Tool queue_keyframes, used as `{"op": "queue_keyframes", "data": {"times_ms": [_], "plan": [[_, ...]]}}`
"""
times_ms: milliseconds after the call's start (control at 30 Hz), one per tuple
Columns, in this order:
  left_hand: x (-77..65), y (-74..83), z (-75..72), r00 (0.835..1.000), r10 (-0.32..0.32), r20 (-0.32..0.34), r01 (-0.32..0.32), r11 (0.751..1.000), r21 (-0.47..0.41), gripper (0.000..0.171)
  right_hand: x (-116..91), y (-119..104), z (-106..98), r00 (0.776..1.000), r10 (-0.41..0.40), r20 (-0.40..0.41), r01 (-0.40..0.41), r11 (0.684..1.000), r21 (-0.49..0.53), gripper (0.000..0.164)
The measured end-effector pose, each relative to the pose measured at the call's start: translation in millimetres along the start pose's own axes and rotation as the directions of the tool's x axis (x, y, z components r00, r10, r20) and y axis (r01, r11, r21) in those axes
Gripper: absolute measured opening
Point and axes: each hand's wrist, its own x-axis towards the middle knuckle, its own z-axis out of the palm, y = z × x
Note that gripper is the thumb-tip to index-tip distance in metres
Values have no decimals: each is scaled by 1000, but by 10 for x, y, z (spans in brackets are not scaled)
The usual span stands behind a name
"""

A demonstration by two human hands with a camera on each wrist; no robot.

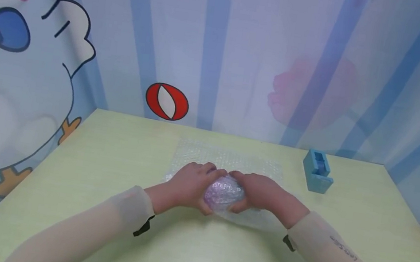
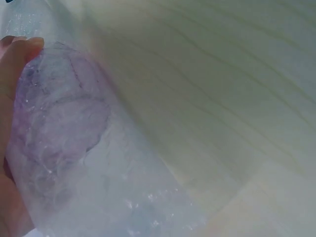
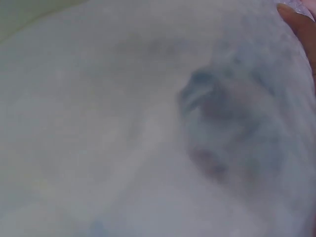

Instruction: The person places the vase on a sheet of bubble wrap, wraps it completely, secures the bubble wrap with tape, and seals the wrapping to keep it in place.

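A purple-tinted, rounded object (image 1: pixel 225 192) lies wrapped in clear bubble wrap (image 1: pixel 226 155) at the middle of the table. My left hand (image 1: pixel 191 187) grips the bundle from its left side, thumb at the near edge and fingers over the far side. From the right, my right hand (image 1: pixel 261 194) holds it the same way, the fingertips of both hands close together at the top. In the left wrist view the purple object (image 2: pixel 74 118) shows a curved outline through the film; its kind is hidden by the wrap. Bubble wrap (image 3: pixel 98 123) fills most of the blurred right wrist view.
A blue tape dispenser (image 1: pixel 316 177) stands at the back right of the pale yellow table (image 1: pixel 192 254). A flat part of the wrap spreads behind the hands. A printed cloth backdrop (image 1: pixel 245 55) rises along the table's back and sides.
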Motion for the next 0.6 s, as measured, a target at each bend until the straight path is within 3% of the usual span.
{"op": "queue_keyframes", "data": {"times_ms": [167, 267, 433, 600], "plan": [[32, -20, -10, 1000, 1, 11, -1, 1000, 10, 93, -26, 7, 4, 999, 22, -37, -22, 1000, -8, 96], [59, -19, -30, 1000, -11, 30, 10, 1000, 8, 93, -92, -14, 21, 992, 25, -120, -32, 998, -55, 97], [84, -7, -49, 998, -24, 61, 24, 1000, 5, 93, -281, -127, 128, 960, -1, -280, -48, 984, -169, 90], [88, -13, -81, 995, -55, 85, 55, 998, 0, 93, -394, -246, 262, 940, 33, -340, -112, 970, -215, 101]]}}
